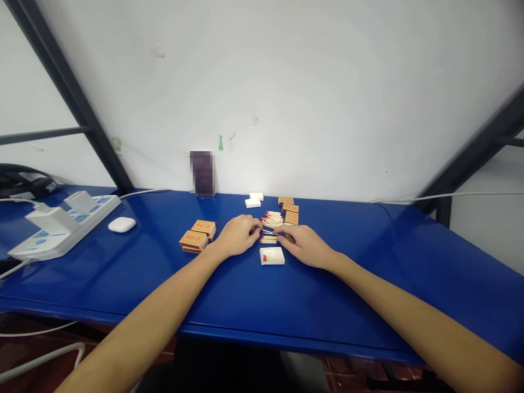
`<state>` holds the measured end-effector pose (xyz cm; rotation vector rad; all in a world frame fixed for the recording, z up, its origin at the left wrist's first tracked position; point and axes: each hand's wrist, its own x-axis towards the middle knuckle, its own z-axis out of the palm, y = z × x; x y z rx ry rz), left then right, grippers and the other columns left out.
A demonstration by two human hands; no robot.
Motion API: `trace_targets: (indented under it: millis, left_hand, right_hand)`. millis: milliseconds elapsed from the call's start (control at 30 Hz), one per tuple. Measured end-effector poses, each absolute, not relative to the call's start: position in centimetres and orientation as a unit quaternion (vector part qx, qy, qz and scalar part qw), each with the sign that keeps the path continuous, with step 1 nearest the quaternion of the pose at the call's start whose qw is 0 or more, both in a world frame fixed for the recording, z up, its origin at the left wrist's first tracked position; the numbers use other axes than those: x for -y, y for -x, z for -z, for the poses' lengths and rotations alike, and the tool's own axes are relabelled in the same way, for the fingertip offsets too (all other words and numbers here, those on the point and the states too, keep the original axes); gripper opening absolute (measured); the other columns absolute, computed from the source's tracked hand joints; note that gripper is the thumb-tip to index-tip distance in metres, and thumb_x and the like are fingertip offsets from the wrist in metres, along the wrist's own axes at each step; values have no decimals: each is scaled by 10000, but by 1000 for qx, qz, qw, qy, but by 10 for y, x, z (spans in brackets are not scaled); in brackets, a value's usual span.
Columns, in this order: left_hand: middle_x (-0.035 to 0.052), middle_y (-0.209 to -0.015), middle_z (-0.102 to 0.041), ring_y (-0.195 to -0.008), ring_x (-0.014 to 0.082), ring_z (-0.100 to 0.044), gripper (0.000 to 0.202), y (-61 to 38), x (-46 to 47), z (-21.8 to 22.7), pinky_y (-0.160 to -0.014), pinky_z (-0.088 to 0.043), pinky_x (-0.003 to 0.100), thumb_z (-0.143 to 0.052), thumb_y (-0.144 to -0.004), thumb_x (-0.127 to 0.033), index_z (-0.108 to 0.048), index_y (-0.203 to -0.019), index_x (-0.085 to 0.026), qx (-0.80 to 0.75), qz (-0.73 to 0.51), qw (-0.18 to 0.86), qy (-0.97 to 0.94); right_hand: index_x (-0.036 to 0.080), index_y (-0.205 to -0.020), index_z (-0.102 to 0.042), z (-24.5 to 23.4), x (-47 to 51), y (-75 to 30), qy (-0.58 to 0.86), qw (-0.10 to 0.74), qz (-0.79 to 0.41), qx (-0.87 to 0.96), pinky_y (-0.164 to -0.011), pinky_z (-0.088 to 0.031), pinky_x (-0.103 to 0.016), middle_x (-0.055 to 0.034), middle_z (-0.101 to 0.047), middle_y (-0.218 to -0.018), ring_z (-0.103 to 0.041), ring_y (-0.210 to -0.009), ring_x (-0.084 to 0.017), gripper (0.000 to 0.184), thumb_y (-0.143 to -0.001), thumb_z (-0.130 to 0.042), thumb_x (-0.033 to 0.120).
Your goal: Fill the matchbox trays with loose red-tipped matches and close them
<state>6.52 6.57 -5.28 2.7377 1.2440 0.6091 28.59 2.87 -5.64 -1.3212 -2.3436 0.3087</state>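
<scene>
A pile of loose wooden matches (272, 219) with red heads lies on the blue table, with a small separate row of matches (269, 239) just nearer to me. My left hand (240, 234) rests at the red-head side, fingers bent and slightly apart, their tips beside the matches. From the opposite side my right hand (306, 245) reaches in, forefinger and thumb apart at the plain ends. Below the row sits a white matchbox tray (279, 254) with several matches along its left part. Whether either hand grips a match is too small to make out.
Stacked orange matchboxes (194, 239) stand left of my left hand. More orange covers (290, 208) lie behind my right hand, and white trays (252, 203) near the wall. A white earphone case (121, 224) and a power strip (65, 240) occupy the left. A dark pixelated object (203, 174) leans on the wall.
</scene>
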Motion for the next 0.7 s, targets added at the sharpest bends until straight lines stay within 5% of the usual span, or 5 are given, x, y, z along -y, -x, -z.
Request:
trace_targets:
  millis: [400,700]
  left_hand:
    - [28,-798,-627,-768,182,-565,183,-65,-65,52,-723,-428,299,-505,-897,-230,-681,-929,-196,-396,-197,40,-896]
    - [22,-774,-616,-744,172,-551,184,-66,-65,52,-702,-396,288,-500,-906,-237,-675,-880,-188,-389,-205,46,-897]
  right_hand:
    - [232,-1159,-685,55,-29,-286,457,212,-106,857,-745,-456,-299,-44,-729,-1055,-652,-874,-193,315,-951,-449,252]
    - [226,-1209,-668,55,-28,-286,464,201,-98,857,-748,-453,-305,-58,-726,-1007,-646,-862,-198,335,-955,-452,264]
